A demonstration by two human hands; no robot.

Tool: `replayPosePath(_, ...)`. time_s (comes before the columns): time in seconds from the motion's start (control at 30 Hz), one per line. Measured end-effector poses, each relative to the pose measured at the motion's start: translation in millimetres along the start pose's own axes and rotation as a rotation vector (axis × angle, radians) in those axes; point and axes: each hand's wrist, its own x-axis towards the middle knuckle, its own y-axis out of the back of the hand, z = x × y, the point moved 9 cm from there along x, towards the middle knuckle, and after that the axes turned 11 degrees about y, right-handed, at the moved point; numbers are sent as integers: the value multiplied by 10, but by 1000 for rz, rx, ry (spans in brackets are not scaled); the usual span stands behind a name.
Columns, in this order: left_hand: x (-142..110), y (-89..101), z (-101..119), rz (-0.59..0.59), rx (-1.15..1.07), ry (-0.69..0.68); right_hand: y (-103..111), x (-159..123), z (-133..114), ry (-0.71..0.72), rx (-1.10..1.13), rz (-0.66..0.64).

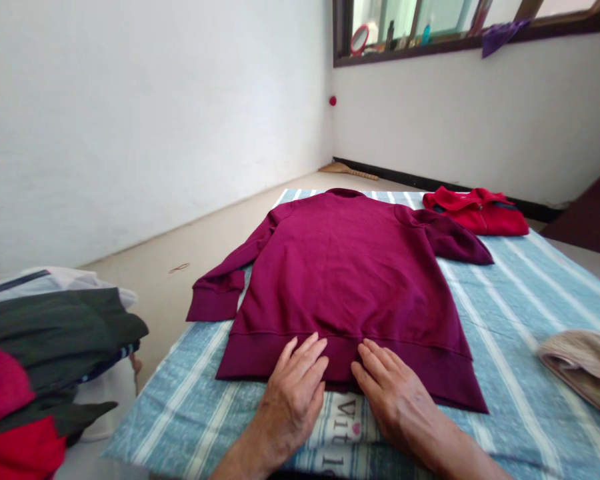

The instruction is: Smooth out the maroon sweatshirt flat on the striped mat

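Observation:
A maroon sweatshirt (340,267) lies spread out on a blue-and-white striped cloth (510,320), its collar at the far end and its ribbed hem toward me. The left sleeve is bent down beside the body; the other sleeve reaches out to the right. My left hand (296,387) rests flat on the hem, left of its middle, with the fingers stretched out. On the same hem, a little to the right, my right hand (393,387) lies flat too, fingertips pointing away from me. Neither hand grips the fabric.
A folded red garment (480,212) sits at the far right corner of the cloth. A beige piece of fabric (587,363) lies at the right edge. At the left is a pile of clothes (55,333). A broom (350,170) lies on the floor by the wall.

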Motion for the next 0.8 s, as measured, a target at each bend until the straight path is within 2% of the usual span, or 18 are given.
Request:
replayPosePath(0.27, 10, -21, 44, 21, 2, -23, 10, -14, 59, -22, 44, 70)
replayPosePath(0.43, -8, 19, 39, 72, -20, -35, 23, -64, 50, 26, 70, 103)
replayPosePath(0.8, -36, 63, 62, 82, -40, -70, 47, -70, -16, 80, 109, 90)
